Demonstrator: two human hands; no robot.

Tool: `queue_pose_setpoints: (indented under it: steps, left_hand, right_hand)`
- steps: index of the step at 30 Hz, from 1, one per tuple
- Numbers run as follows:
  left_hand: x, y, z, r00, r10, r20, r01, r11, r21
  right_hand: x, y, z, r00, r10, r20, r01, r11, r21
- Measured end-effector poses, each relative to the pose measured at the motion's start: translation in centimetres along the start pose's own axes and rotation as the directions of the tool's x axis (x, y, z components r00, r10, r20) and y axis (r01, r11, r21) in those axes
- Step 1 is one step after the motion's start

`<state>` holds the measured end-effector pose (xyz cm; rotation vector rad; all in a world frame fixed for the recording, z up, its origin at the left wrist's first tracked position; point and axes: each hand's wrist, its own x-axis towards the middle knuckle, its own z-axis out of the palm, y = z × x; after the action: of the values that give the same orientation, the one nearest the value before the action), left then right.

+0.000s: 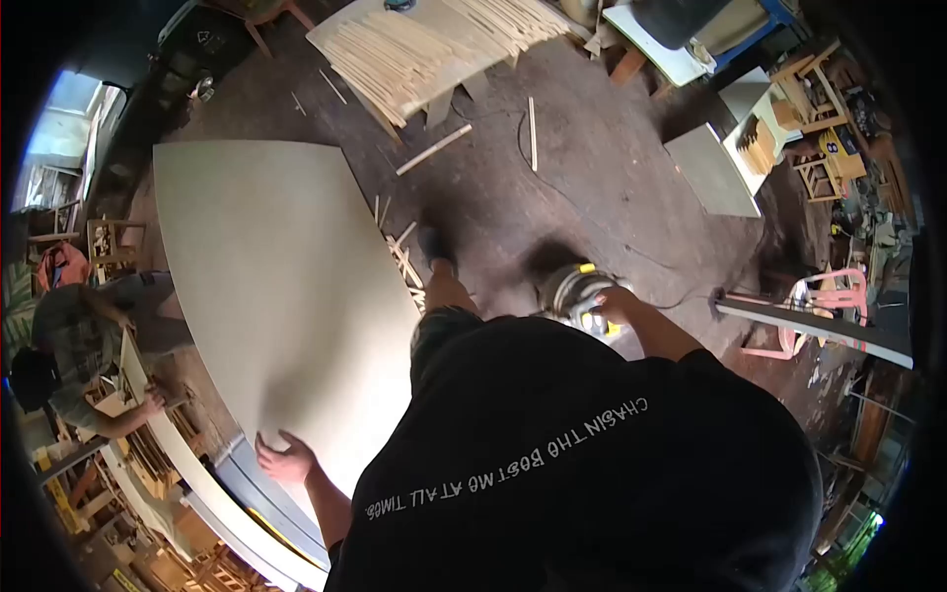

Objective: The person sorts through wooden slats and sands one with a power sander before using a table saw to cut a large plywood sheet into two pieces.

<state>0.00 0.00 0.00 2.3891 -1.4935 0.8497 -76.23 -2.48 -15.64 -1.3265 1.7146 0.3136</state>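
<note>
My left hand (pixel 285 459) is at the near left edge of a large pale panel (pixel 266 237), its fingers spread and thumb apart. Down by my right side, my right hand (pixel 616 304) is closed on a power tool (pixel 570 289) with a round silver body and yellow parts. My torso and arm partly hide this tool. The panel lies to my left, its right edge running beside my leg. Thin wood offcuts (pixel 402 259) lie along that edge.
At the left, another person (pixel 109 326) holds a long board (pixel 173 434). Wooden strips (pixel 395 59) cover a low table ahead. Loose sticks (pixel 434 150) and a dark cable (pixel 612 249) lie on the floor. A pink chair (pixel 838 294) stands at the right, near a long beam (pixel 809 329).
</note>
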Motion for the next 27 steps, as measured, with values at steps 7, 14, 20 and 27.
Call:
queue_pose_setpoints:
  steps: [7,14,20,27]
  left_hand:
    - [15.4,19.1,18.1,0.862,0.29,0.415,-0.039,0.855,-0.517]
    - [33.5,41.3,31.0,0.458,0.705,0.541,-0.094,0.644,-0.76]
    - [37.2,55.6,43.1,0.298,0.649,0.7,-0.065,0.745,-0.664]
    - [26.5,61.1,47.2,0.099,0.662,0.743,-0.128,0.749,-0.65]
  right_hand:
    - [13.8,-13.0,-11.6,0.994,0.013,-0.11,0.001,0.993,0.121]
    - [18.3,-27.1,-24.2,0.978,-0.014,-0.207,0.065,0.969,0.238]
    - [14.4,-26.1,-27.6,0.973,0.143,-0.179,-0.063,0.917,0.394]
    - [23.3,-14.1,-23.0,0.935,0.337,-0.115,-0.225,0.809,0.543]
